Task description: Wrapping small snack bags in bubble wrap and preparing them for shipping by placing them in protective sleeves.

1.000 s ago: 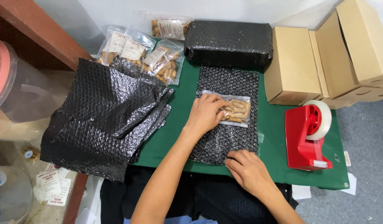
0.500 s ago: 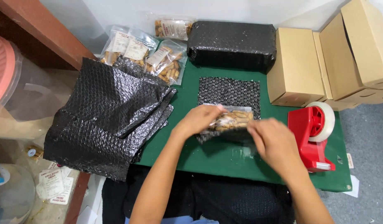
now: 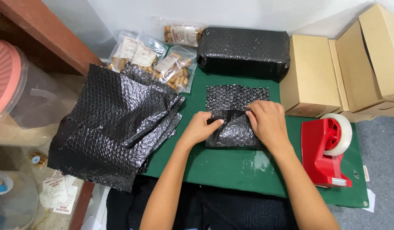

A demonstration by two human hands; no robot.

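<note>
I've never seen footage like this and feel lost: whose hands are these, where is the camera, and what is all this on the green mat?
The camera sits on a person's head and looks down, so both arms are that person's own. The left hand and right hand press on a black bubble-wrap sheet, folded over on the green mat. To the left lies a pile of more black bubble wrap, with clear bags of snacks behind it. A black wrapped parcel lies at the back. To the right stand brown cardboard boxes and a red tape dispenser.
</note>
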